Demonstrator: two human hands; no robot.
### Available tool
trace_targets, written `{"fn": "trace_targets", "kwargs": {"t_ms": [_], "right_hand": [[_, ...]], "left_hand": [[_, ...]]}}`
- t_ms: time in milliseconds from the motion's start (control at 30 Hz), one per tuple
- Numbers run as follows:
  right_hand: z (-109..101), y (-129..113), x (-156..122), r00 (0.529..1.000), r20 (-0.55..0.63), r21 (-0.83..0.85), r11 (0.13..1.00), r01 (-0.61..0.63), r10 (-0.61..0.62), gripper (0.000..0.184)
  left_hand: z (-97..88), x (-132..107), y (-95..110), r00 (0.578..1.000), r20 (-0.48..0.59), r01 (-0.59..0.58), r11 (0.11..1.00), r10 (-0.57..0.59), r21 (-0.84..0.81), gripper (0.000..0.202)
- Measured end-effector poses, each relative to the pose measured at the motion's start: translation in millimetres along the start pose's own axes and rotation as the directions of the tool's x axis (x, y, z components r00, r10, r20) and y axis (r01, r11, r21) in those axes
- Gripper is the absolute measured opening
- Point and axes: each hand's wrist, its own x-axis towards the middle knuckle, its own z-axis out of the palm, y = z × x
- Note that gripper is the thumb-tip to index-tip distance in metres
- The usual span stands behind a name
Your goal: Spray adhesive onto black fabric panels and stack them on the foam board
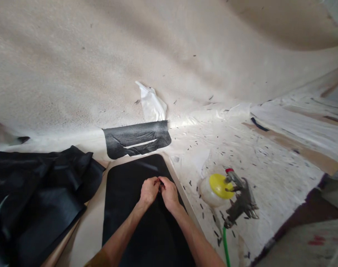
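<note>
My left hand [150, 190] and my right hand [169, 193] meet over a black panel [130, 218] with rounded far corners. The fingers of both hands are closed in a pinch, fingertips close together. A small dark bit shows between the hands, too small and shadowed to name. The panel lies flat in front of me on a pale board [173, 172], whose edge shows along its right side. Beyond its far edge rests a dark grey sheet piece [135, 135] with a long slit in it.
Black sheet material [46, 211] lies heaped at left. At right stands a spray gun [241, 200] with a yellow-lidded cup [220, 185] and green hose [226, 246]. Dark scraps litter the pale covering [269, 155]. Draped cloth [115, 55] rises behind, with a white crumpled piece [153, 104] against it.
</note>
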Motion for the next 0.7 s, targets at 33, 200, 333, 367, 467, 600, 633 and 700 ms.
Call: {"fn": "trace_targets", "kwargs": {"t_ms": [33,200,333,367,467,600,633,700], "right_hand": [[1.4,0.2,2.1,1.0,0.013,0.011,1.0,-0.011,0.011,0.037],[5.8,11.4,5.6,0.993,0.057,0.134,0.985,-0.112,0.105,0.013],[7.4,22.9,6.9,0.976,0.06,0.287,0.932,-0.219,0.211,0.015],[7.3,24.7,7.2,0.971,0.064,0.336,0.911,-0.238,0.23,0.016],[5.4,27.9,7.6,0.953,0.097,0.488,0.821,-0.296,0.287,0.021],[0.8,29.3,7.0,0.922,0.171,0.652,0.662,-0.37,0.347,0.027],[-0.4,29.5,6.8,0.916,0.195,0.681,0.623,-0.384,0.351,0.028],[-2.0,30.3,6.7,0.905,0.241,0.722,0.559,-0.408,0.349,0.03]], "left_hand": [[-1.2,2.0,-0.1,1.0,0.017,0.001,1.0,-0.001,-0.011,0.02],[-11.5,16.2,-4.5,0.993,0.105,-0.045,0.999,0.046,-0.016,0.019],[-21.4,38.6,-18.2,0.992,-0.004,-0.126,0.988,0.126,0.087,0.027],[-22.4,45.4,-23.0,0.986,-0.03,-0.157,0.98,0.162,0.125,0.03],[-19.9,64.4,-38.3,0.961,-0.005,-0.269,0.937,0.277,0.222,0.036],[-8.6,79.4,-55.2,0.935,0.062,-0.352,0.888,0.35,0.297,0.041],[-5.7,80.8,-58.3,0.931,0.061,-0.36,0.875,0.36,0.324,0.042],[-0.8,81.6,-63.0,0.921,0.053,-0.375,0.836,0.387,0.4,0.045]]}}
